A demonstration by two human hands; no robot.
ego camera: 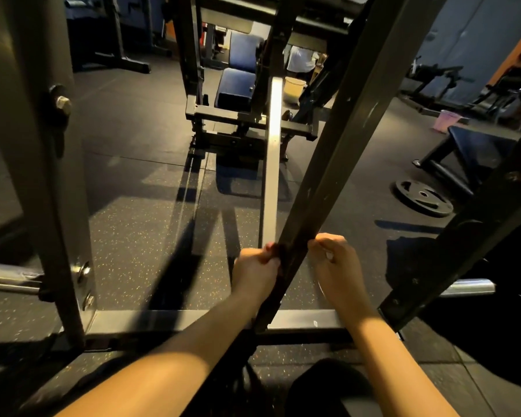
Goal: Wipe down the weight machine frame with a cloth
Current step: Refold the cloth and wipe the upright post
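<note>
A dark slanted beam of the weight machine frame [337, 152] runs from the upper right down to the floor crossbar [169, 322]. A dark cloth [292, 260] is wrapped round the beam's lower part. My left hand [257, 266] pinches the cloth's left end against the beam. On the beam's right side my right hand [334, 263] grips the cloth's other end with curled fingers. The cloth is hard to tell from the dark beam.
A grey upright post [42, 164] with bolts stands at left. A pale flat bar [272, 164] lies ahead on the rubber floor. Beyond it stands a blue padded bench machine [238, 85]. A weight plate [423, 197] and another bench [475, 149] are at right.
</note>
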